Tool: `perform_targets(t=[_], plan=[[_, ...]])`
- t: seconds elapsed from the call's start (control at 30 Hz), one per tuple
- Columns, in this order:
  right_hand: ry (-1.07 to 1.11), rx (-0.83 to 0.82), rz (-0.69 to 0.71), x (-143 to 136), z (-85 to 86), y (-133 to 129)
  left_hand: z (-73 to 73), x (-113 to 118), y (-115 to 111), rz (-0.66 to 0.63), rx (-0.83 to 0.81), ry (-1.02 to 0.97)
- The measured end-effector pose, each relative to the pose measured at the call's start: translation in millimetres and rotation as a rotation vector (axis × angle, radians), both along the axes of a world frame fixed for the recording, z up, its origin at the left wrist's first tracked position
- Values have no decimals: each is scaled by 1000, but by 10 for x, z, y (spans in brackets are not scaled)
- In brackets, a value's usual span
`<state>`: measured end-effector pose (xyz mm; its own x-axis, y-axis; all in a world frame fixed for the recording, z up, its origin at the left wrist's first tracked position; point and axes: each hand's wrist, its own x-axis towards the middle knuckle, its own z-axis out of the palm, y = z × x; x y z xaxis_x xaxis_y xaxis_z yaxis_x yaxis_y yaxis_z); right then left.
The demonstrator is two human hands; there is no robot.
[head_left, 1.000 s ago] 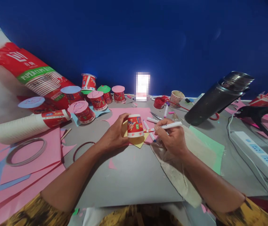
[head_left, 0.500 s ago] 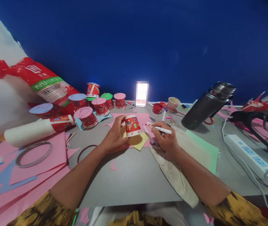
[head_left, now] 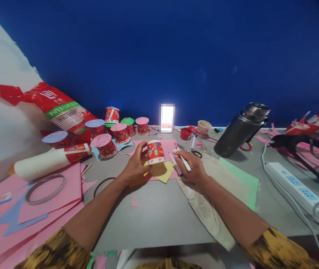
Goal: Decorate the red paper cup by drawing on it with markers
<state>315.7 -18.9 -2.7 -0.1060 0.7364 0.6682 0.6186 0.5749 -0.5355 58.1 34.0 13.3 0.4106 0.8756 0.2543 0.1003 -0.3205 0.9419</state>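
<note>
My left hand is closed around the side of a red printed paper cup, held upside down with its wide white rim low. Under the cup lie a yellow paper piece and a pink paper sheet. In my right hand is a white marker with a red end, slanting toward the upper left, a short way right of the cup. Another marker, white with a blue end, lies beside those fingers. Scissors rest just beyond my right hand.
Several decorated cups stand at the back left, near a stack of paper cups and a red cup bag. To the right are a cloth, a green sheet, a black flask and a power strip.
The marker in my right hand has swung from nearly level to a steep slant. The cup stays in my left hand, slightly turned. The whole view has shifted a little.
</note>
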Motion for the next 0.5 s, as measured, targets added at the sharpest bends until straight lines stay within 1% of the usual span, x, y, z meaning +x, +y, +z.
perform_targets(t=[0.1,0.33,0.43,0.5], plan=[[-18,0,4,16,-11,20,-44,-7,23,-3,-35,-26],[-109,58,21,-26,-47,1,-60,-18,69,77,-63,-47],[-137,82,45,-20,-60,-15,-51,-12,49,111,-43,-64],[-146,92,49,-11,-60,-23,-45,-16,32,134,-4,-20]])
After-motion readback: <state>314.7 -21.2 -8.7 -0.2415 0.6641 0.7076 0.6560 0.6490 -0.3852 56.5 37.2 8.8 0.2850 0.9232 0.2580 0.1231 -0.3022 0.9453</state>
